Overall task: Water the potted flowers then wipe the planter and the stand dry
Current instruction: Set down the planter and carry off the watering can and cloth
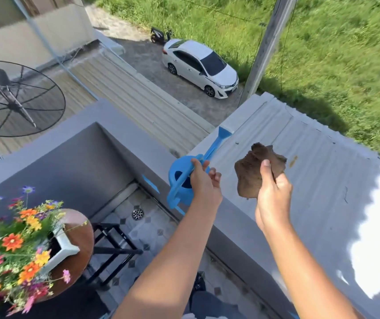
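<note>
My left hand grips the handle of a blue plastic watering can, held over the grey parapet wall with its spout pointing up and away. My right hand pinches a brown cloth in the air above the wall top. At the lower left, colourful flowers fill a white planter, which sits on a round brown stand with black legs. Both hands are well to the right of the planter.
The grey parapet wall runs diagonally from the corner down to the right. A floor drain sits in the tiled balcony floor. Beyond the wall lie corrugated roofs, a satellite dish, a white car and grass.
</note>
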A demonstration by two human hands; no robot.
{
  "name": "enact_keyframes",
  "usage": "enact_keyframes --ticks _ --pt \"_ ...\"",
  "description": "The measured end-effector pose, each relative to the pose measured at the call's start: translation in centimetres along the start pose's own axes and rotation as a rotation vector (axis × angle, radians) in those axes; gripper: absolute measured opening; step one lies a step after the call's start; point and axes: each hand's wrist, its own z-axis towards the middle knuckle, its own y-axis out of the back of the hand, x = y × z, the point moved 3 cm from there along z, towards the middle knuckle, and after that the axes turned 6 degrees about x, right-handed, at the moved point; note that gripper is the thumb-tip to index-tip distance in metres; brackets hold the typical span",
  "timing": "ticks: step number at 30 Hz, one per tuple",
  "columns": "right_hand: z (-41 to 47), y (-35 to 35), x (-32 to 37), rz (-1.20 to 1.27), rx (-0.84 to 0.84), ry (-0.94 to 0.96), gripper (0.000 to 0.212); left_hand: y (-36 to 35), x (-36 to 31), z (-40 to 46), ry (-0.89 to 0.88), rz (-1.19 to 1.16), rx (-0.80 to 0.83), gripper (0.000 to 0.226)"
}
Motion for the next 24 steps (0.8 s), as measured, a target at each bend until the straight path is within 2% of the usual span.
enact_keyframes --ticks 2,5,6,8,9,10,14,19,24 --pt "-0.2 -0.6 0.4 -0.025 0.029 -0.012 0.092 -0.2 -0.3 0.2 -0.02 -0.037 -0.014 0.035" --pt "-0.4 -1.6 0.6 -0.059 0.086 -0.018 0.091 0.4 -1.3 0.0 -0.056 -0.012 -0.023 0.03" --pt "-0.3 -2.1 0.4 -0.05 0.119 -0.024 0.081 0.9 -1.8 -0.1 -0.075 0.01 -0.027 0.029" --pt "-0.6 -3.2 0.2 -0.011 0.201 -0.033 0.04 2.3 -3.1 -0.4 -0.123 0.083 -0.052 0.03" --pt "-0.9 -4.0 0.1 0.008 0.254 -0.052 0.026 3.0 -3.9 -0.6 -0.145 0.132 -0.068 0.033" --pt "-1.2 -4.7 -0.1 0.015 0.315 -0.071 0.021 3.8 -4.8 -0.8 -0.165 0.178 -0.08 0.035" --pt "-3.1 -7.6 -1.4 -0.015 0.51 -0.146 0.024 7.7 -8.3 -0.8 -0.215 0.274 -0.114 0.036" --pt "-5.2 -10.9 -4.8 -0.084 0.584 -0.272 0.028 13.8 -12.9 0.5 -0.257 0.401 -0.181 0.04" --pt "-6.5 -14.5 -12.0 -0.122 0.651 -0.384 0.021 20.7 -15.5 4.7 -0.271 0.573 -0.266 0.045"
